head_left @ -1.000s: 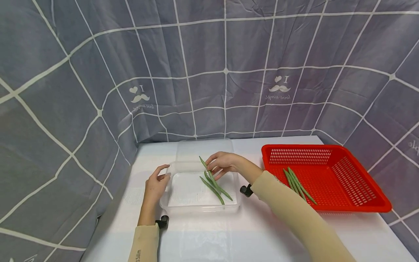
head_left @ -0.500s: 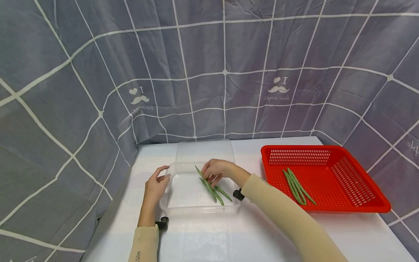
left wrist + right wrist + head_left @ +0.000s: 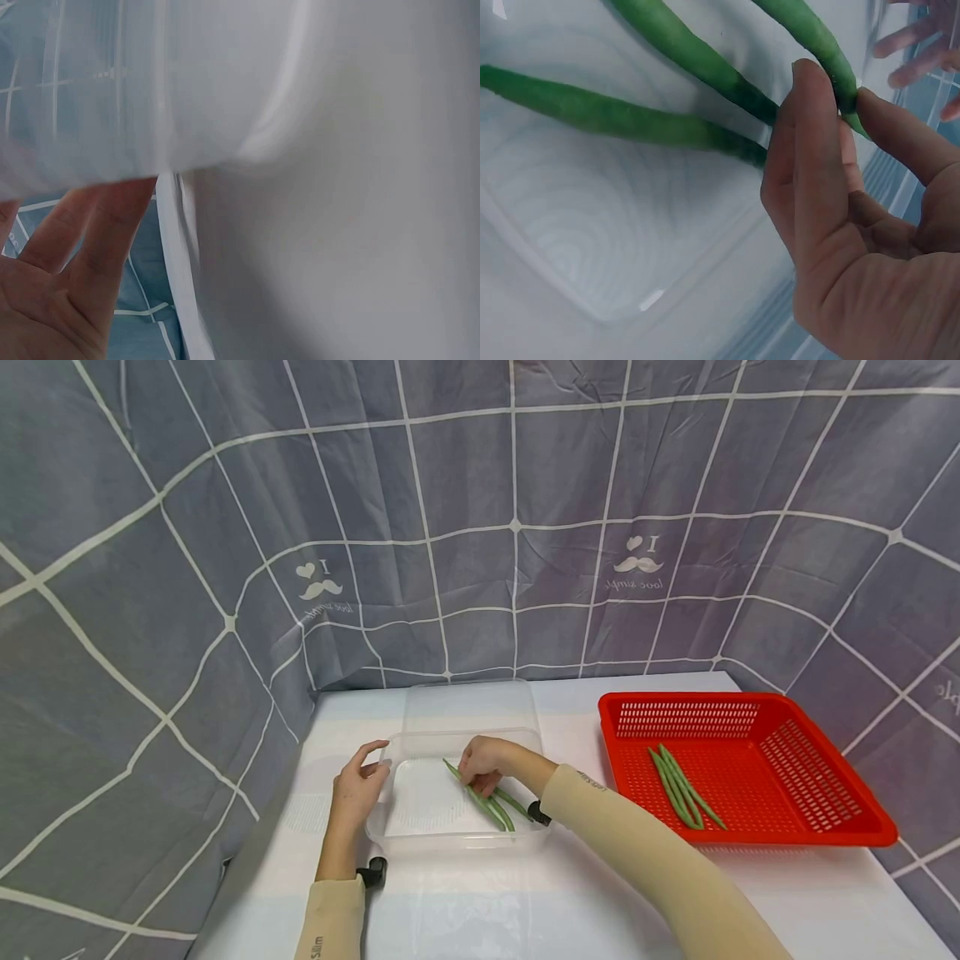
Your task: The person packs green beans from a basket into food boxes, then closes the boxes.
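Note:
A clear plastic box (image 3: 461,840) stands on the white table, with green beans on its bottom. My right hand (image 3: 484,763) reaches down into the box and pinches one green bean (image 3: 807,28) between thumb and fingertip. Two more beans lie beside it; in the right wrist view, an upper bean (image 3: 676,41) and a lower bean (image 3: 600,111) run partly behind my fingers. My left hand (image 3: 359,788) is at the box's left wall, its fingers loosely extended. In the left wrist view those fingers (image 3: 112,225) pass partly behind the cloudy plastic.
To the right stands a red perforated basket (image 3: 780,837) with several green beans (image 3: 681,787) at its left side. A flat clear plastic lid (image 3: 471,703) lies behind the box. A grey curtain (image 3: 472,568) with white lines hangs around the table (image 3: 450,902).
My right hand has moved down and slightly left into the box, bringing the pinched bean lower among the other beans. My left hand has stayed at the box's left side.

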The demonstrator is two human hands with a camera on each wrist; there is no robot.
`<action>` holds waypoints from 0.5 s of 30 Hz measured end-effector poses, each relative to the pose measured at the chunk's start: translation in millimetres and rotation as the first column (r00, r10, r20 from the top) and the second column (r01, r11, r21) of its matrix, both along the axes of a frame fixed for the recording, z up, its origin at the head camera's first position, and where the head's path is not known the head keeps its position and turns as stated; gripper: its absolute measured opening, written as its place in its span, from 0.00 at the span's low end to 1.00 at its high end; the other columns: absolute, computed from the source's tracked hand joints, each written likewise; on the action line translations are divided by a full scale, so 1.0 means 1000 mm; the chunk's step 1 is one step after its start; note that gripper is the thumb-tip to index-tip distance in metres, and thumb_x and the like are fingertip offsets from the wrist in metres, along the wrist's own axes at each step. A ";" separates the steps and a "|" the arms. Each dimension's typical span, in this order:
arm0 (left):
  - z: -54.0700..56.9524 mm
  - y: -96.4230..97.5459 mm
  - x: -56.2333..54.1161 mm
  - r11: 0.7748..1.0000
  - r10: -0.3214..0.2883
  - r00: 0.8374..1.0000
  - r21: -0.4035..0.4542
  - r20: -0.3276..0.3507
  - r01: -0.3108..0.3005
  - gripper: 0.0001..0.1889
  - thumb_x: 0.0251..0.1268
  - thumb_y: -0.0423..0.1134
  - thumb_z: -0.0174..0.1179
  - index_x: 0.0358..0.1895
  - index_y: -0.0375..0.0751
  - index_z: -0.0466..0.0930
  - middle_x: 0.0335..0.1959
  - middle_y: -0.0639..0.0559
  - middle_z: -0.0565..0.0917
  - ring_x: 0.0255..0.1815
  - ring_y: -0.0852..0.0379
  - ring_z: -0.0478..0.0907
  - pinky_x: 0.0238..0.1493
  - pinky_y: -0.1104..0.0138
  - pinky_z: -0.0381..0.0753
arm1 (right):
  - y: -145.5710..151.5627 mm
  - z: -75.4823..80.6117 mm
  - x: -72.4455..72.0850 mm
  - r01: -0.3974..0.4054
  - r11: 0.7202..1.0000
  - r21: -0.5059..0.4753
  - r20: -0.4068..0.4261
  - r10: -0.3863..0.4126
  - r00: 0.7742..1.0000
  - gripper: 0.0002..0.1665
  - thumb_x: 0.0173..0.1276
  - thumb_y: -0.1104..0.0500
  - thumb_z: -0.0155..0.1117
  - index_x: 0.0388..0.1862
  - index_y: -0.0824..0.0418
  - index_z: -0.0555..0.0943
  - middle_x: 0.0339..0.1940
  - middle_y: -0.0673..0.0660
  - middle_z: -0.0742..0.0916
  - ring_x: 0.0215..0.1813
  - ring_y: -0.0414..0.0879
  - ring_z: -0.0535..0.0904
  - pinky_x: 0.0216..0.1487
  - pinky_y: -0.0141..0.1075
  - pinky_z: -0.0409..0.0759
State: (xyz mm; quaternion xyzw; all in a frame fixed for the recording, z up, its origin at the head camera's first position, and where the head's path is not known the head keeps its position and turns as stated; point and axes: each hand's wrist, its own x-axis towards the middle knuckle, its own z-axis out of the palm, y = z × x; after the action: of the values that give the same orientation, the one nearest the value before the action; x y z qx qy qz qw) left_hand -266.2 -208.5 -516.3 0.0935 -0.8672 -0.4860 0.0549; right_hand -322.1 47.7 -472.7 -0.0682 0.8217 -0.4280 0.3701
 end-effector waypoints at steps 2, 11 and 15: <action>0.000 0.000 0.000 1.000 0.002 1.000 -0.002 -0.001 -0.002 0.23 0.75 0.43 0.57 0.71 0.60 0.79 0.62 0.35 0.88 0.61 0.36 0.87 0.44 0.56 0.85 | -0.001 0.000 0.002 0.003 1.000 0.005 0.002 -0.003 1.000 0.04 0.72 0.70 0.66 0.43 0.69 0.85 0.22 0.55 0.83 0.24 0.43 0.81 0.29 0.35 0.86; 0.000 0.001 -0.001 1.000 0.006 1.000 -0.003 0.010 -0.006 0.24 0.74 0.44 0.57 0.70 0.60 0.79 0.61 0.35 0.88 0.58 0.37 0.87 0.39 0.62 0.82 | -0.001 0.001 0.003 0.018 0.999 0.026 -0.008 -0.018 1.000 0.02 0.71 0.72 0.66 0.38 0.67 0.84 0.22 0.55 0.84 0.23 0.43 0.81 0.28 0.35 0.85; -0.001 -0.001 -0.001 1.000 0.003 1.000 -0.002 0.010 -0.003 0.23 0.75 0.44 0.57 0.71 0.60 0.79 0.62 0.34 0.87 0.59 0.37 0.87 0.40 0.61 0.82 | -0.001 0.000 0.004 0.011 1.000 0.009 -0.008 -0.011 1.000 0.03 0.70 0.72 0.66 0.37 0.66 0.84 0.23 0.56 0.84 0.25 0.44 0.81 0.31 0.38 0.88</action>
State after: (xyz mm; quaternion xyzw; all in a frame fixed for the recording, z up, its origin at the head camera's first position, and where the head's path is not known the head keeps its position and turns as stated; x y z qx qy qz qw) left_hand -267.3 -209.0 -517.7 0.0972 -0.8678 -0.4846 0.0513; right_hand -318.2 46.4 -472.8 -0.0639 0.8254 -0.4262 0.3648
